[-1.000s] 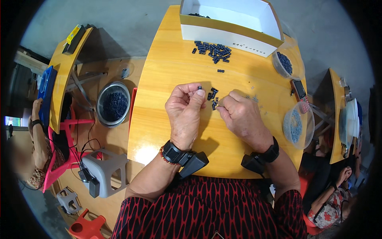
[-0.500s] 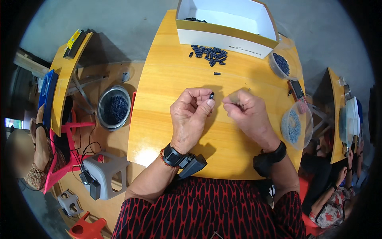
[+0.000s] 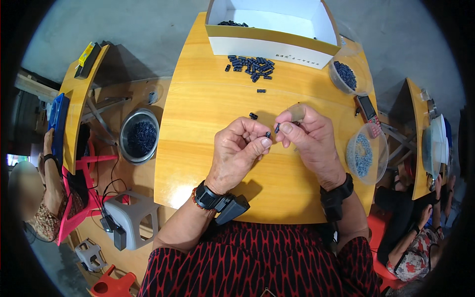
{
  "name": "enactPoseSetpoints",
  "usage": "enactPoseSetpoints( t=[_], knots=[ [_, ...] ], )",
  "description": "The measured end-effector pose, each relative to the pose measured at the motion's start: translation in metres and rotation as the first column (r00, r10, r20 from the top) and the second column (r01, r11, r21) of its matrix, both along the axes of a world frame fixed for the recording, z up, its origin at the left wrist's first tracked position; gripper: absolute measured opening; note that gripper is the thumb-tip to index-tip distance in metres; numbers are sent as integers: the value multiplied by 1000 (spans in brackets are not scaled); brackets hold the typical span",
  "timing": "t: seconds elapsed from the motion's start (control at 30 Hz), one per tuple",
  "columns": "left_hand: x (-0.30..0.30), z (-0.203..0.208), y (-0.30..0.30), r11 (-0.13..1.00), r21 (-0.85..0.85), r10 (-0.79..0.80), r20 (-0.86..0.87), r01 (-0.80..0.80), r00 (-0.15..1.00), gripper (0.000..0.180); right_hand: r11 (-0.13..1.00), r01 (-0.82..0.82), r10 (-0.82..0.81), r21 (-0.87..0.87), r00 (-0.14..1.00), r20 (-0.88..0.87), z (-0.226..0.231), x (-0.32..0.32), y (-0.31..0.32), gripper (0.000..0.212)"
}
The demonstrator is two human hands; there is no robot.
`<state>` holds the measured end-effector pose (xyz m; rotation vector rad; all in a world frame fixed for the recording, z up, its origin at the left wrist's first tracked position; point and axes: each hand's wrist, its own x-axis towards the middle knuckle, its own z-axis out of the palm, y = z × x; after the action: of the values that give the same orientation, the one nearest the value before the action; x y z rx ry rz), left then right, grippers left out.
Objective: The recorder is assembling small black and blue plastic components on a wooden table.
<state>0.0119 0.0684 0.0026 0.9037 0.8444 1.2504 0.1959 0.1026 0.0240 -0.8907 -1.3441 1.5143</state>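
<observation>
A small dark plastic piece (image 3: 267,134) is pinched between the thumb and fingertips of my left hand (image 3: 236,156). Facing it closely, my right hand (image 3: 312,141) pinches another small dark piece (image 3: 277,127) between thumb and forefinger. Just beyond the left fingers, a short black cylindrical part (image 3: 253,116) lies on the yellow table (image 3: 198,128). Farther off is a single similar part (image 3: 261,91), and behind that a loose heap of black parts (image 3: 250,66).
A white and gold box (image 3: 269,42) with black parts inside stands at the back. Along the right edge are a tub of dark pieces (image 3: 345,75), a phone (image 3: 366,109) and a tub of light blue-grey pieces (image 3: 360,156). A metal bowl (image 3: 140,136) sits left of the table.
My hands have come closer together, with the right fingers now near the left ones. A black part now shows on the table beyond my left hand. The view has shifted slightly.
</observation>
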Motion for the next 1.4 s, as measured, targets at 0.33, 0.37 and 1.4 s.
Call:
enactPoseSetpoints(
  t=[0.33,0.37,1.4],
  knots=[
    [-5,-6,0,998,-23,-51,-5,51,999,14,996,38,-46,80,995,94,-1,-2,-5,11],
    [-4,-5,-1,998,-24,-51,-4,51,999,14,993,46,-56,107,994,91,0,-2,-5,11],
    [3,-1,-10,999,-33,14,-38,-16,999,13,801,-40,-208,598,917,340,1,-10,-3,9]
  ],
)
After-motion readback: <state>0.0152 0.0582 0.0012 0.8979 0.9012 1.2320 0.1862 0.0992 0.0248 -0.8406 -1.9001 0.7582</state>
